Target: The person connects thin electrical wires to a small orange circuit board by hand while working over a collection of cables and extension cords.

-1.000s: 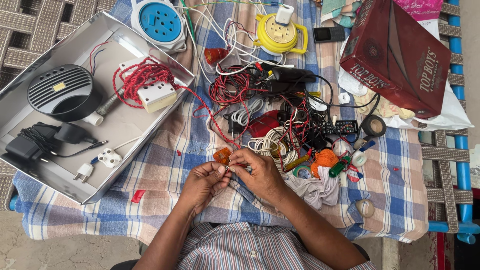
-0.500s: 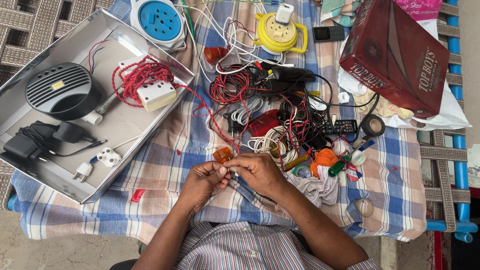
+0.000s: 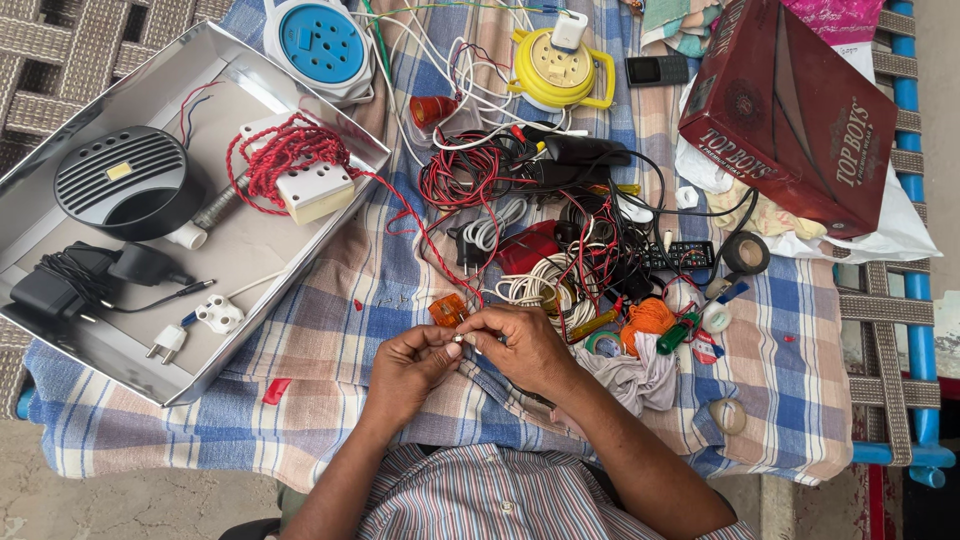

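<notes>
Here we see a checked cloth (image 3: 330, 420) with a metal tray (image 3: 250, 240) and a heap of red, white and black wires (image 3: 540, 230). Our left hand (image 3: 410, 365) and right hand (image 3: 520, 345) meet, fingertips pinched shut on a tiny wire end (image 3: 462, 338), just below a small orange part (image 3: 447, 309).

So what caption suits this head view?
Both hands, left hand and right hand, pinch a small part above a checked cloth strewn with wires.

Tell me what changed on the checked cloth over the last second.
Barely anything. Left hand and right hand stay together, fingertips pinching a tiny part by the orange piece, with only slight finger shifts. The metal tray, red wire tangle and red box did not move.
</notes>
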